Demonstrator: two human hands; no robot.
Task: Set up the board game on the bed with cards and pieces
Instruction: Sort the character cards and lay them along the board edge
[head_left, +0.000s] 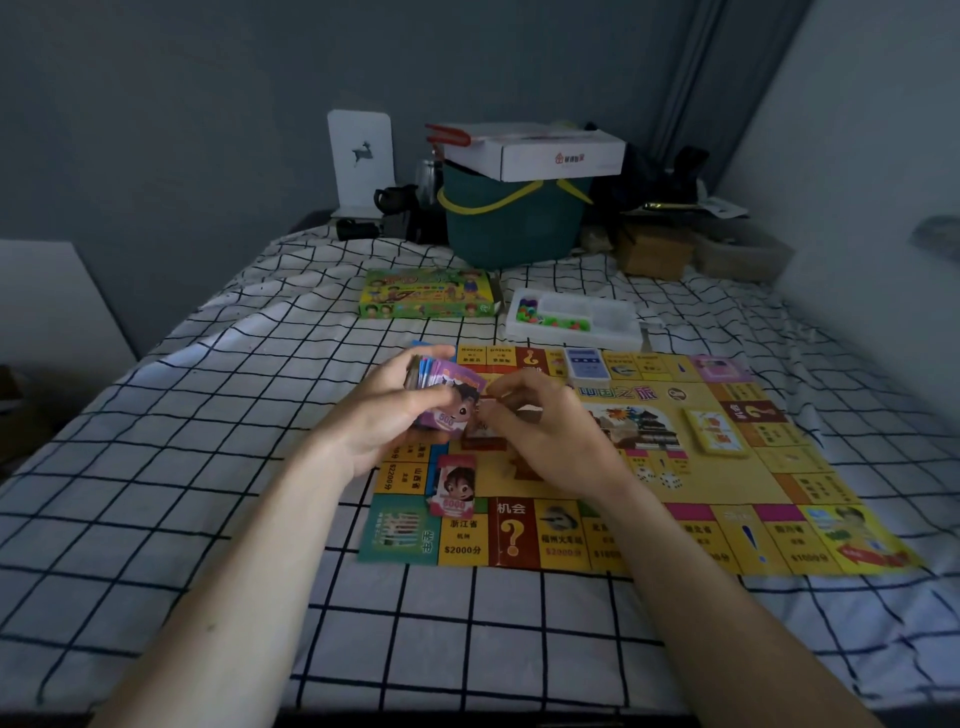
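Observation:
The yellow game board (691, 499) lies flat on the checked bedsheet. My left hand (384, 421) grips a thick stack of play-money cards (447, 387), a purple 500 note on top, above the board's left edge. My right hand (545, 436) is beside it, fingers curled and pinching at a reddish card (480, 434) just right of the stack. A pink 5000 note (454, 486) lies on the board below the hands. A blue card deck (586, 364), a yellow card deck (717, 431) and two white dice (660, 477) sit on the board.
The green game box (426, 293) and a white tray of coloured pieces (576, 317) lie behind the board. A green basket (514, 218) with a white carton on top, cups and boxes stand at the bed's far end. A wall runs along the right.

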